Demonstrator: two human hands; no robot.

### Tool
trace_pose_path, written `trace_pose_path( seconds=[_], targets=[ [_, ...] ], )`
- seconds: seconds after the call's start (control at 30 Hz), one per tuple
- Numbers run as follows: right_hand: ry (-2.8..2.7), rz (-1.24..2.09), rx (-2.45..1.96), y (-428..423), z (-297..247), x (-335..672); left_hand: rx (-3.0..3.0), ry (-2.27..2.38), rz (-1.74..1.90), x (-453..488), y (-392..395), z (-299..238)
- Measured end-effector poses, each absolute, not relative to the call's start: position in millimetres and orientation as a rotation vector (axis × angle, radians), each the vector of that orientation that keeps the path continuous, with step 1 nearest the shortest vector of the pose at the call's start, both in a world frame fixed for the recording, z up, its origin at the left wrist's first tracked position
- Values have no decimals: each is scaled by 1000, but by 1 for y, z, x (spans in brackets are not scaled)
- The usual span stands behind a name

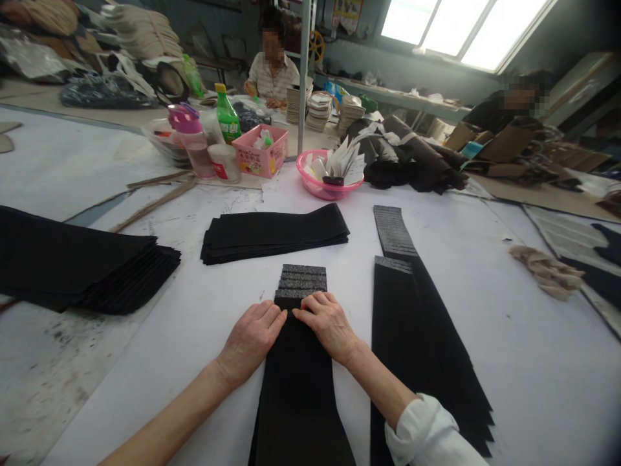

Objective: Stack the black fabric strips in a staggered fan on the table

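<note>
Both my hands lie flat on a fanned stack of long black fabric strips (298, 388) in front of me on the white table (524, 362). My left hand (252, 338) rests on the stack's left side with fingers stretched forward. My right hand (328, 323) presses beside it, fingers together and extended, fingertips near the stepped grey ends of the strips (303, 279). Neither hand grips anything.
More black strip stacks lie ahead (274, 233), at right (417, 310) and far left (82, 262). A pink bowl (327, 184), pink box (261, 152), green bottle (227, 116) and cup (224, 162) stand behind. A beige rag (546, 268) lies at right. Two people sit beyond.
</note>
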State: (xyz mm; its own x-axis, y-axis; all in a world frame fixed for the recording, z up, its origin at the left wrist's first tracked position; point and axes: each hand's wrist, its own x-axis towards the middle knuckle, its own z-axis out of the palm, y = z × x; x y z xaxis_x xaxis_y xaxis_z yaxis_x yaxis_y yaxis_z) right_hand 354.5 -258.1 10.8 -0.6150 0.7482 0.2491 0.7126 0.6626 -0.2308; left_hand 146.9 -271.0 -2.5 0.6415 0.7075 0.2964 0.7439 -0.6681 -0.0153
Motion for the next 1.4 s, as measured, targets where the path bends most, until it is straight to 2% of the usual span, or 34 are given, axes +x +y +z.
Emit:
trace_pose_path(
  seconds=[0.3,0.67,1.4],
  targets=[
    [-2553,164,-1170,-260,10,353,-2733,-1265,-422,146,-274,-4],
    [-2498,210,-1230,-259,4,353,-3214,-1602,-922,122,-242,8],
    [-2469,303,-1256,-256,2,355,-3187,-1738,-807,129,-242,16]
  ],
)
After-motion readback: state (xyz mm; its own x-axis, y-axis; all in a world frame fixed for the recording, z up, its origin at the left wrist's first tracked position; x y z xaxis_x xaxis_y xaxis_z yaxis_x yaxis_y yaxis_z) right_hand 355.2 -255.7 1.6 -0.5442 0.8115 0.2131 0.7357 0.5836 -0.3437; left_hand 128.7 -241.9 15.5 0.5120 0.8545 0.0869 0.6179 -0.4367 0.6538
